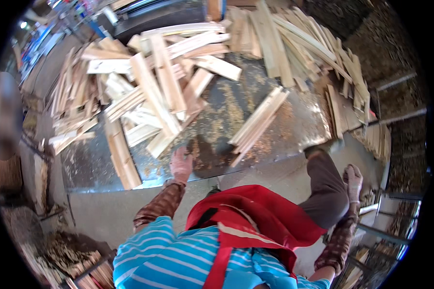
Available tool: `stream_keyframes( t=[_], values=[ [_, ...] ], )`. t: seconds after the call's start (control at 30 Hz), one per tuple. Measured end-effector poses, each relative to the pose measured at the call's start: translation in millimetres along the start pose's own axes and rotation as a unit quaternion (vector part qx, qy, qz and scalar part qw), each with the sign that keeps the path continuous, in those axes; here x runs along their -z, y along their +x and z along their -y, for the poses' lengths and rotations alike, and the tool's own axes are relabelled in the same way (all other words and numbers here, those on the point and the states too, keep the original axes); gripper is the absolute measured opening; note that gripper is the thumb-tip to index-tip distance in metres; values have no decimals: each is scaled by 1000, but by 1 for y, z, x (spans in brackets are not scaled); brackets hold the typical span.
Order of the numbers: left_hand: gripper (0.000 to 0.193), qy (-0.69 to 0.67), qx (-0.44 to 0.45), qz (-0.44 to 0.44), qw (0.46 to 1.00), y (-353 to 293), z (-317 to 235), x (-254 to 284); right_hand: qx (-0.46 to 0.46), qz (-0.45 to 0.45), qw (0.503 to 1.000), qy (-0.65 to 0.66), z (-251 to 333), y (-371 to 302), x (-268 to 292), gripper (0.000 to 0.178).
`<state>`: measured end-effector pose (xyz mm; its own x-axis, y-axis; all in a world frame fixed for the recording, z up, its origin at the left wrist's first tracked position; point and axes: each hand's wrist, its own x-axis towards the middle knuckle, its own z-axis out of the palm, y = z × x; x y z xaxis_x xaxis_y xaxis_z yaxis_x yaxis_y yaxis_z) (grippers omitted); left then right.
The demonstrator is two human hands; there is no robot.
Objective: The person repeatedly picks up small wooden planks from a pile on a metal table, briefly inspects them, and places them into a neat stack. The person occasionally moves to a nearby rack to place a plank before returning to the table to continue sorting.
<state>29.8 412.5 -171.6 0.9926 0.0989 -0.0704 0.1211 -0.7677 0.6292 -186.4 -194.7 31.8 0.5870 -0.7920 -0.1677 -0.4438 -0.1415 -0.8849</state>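
My left hand (181, 166), in a pale glove, reaches to the near edge of the metal table (212, 161). Its fingers are stretched forward and hold nothing that I can see. Just past the fingertips is the end of a pale wooden board (160, 146), part of a jumbled pile of boards (166, 79). Out to the right, beside my bent knee, hangs my gloved right hand (353, 182), loosely open with nothing visible in it. Between the two, several wooden strips (259, 123) lie side by side on the table, slanting up to the right.
Sawdust (222, 103) is scattered over the tabletop. More boards (279, 43) are heaped at the far right and a stack of strips (77, 91) stands at the left. One board (122, 156) overhangs the near-left edge. Metal racks (395, 231) with wood stand at my right.
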Motion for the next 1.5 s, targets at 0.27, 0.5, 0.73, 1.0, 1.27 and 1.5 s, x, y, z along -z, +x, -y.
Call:
stream_keyframes(
  t=[0.27, 0.5, 0.73, 1.0, 1.27, 1.5],
  values=[
    [81, -145, 140, -197, 959, 54, -21, 8, 134, 187, 963, -142, 93, -11, -144, 28],
    [95, -166, 286, -221, 917, 110, -57, 24, 445, 471, 637, -417, 161, -56, -298, 40],
    [38, -481, 194, -129, 845, 124, 13, 14, 396, 504, 692, -333, 182, -64, -464, 53],
    [41, -658, 192, -22, 728, 95, -38, 99, 304, 362, 852, -225, 186, -106, -638, 72],
    [45, -681, 181, 59, 707, 100, 6, 123, 239, 317, 911, -114, 217, -147, -690, 100],
    [35, -787, 208, 36, 579, 107, 11, 135, 78, 424, 891, 140, 211, -150, -687, 67]
  ],
)
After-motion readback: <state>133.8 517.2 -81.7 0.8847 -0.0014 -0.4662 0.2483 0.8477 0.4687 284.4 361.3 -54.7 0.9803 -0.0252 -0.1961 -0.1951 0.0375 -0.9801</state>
